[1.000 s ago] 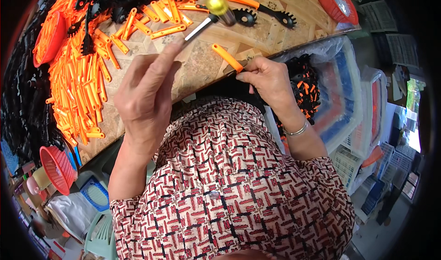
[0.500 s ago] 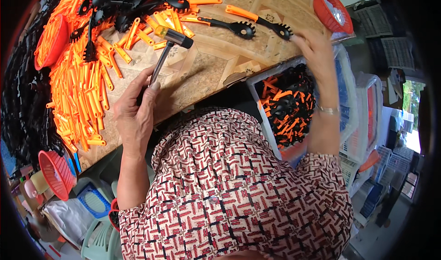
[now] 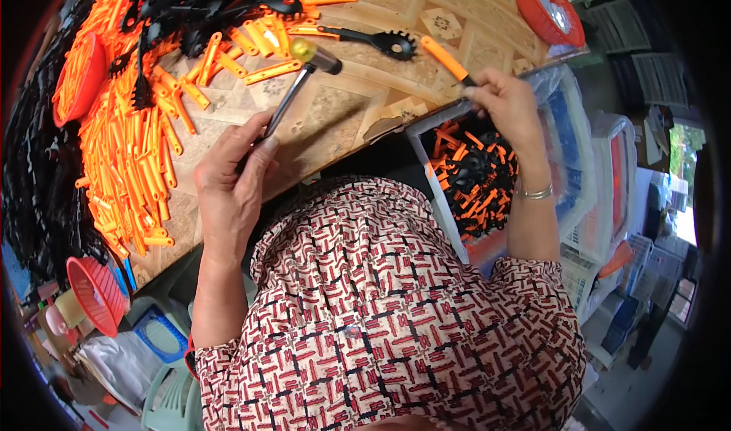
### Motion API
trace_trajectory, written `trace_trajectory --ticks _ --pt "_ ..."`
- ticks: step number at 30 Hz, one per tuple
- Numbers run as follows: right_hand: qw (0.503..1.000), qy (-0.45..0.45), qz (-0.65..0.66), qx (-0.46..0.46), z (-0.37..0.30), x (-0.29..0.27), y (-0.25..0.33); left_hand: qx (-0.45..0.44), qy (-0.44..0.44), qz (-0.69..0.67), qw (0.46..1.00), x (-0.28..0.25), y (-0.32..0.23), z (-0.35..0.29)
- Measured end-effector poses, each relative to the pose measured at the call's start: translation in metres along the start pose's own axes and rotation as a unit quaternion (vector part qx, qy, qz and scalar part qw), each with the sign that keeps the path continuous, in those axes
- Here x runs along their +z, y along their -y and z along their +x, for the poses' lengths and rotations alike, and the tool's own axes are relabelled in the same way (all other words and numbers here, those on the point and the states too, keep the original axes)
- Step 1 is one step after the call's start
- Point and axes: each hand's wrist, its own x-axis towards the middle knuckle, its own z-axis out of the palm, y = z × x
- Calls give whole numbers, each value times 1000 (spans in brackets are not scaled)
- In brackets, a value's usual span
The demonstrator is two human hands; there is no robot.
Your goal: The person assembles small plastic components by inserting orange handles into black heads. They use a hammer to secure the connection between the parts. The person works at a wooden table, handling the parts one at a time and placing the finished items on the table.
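My left hand [image 3: 232, 173] is closed round the dark shaft of a mallet [image 3: 287, 100], whose yellow and black head is held just above the table. In my right hand [image 3: 509, 110] is a spaghetti server [image 3: 444, 58], gripped near its black end. Its orange handle points away to the upper left, and my fingers hide its toothed head. Another spaghetti server [image 3: 390, 45] lies on the table to its left, black head toward the right. Below my right hand, a white-walled crate [image 3: 428, 161] holds many orange and black utensils.
Loose orange handles [image 3: 129, 161] are heaped on the left of the patterned table [image 3: 381, 88]. Black utensil parts [image 3: 205, 4] pile up behind them. Red baskets stand at the far left [image 3: 95, 77], far right [image 3: 525, 12] and lower left [image 3: 95, 298]. Stacked crates [image 3: 609, 180] stand at the right.
My right hand has closed on the spaghetti server and drawn it off its spot, toward me and over the crate's far edge. The mallet has shifted slightly right in my left hand.
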Motion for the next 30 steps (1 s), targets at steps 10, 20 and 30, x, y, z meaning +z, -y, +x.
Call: trace_trajectory --ticks 10,20,30 --pt "917 235 314 71 -58 60 23 236 80 207 946 51 -32 13" --pt "920 215 314 92 -56 70 54 389 -54 210 895 19 -46 -11" --pt "939 245 232 74 -51 54 50 212 -93 197 953 4 -24 3"
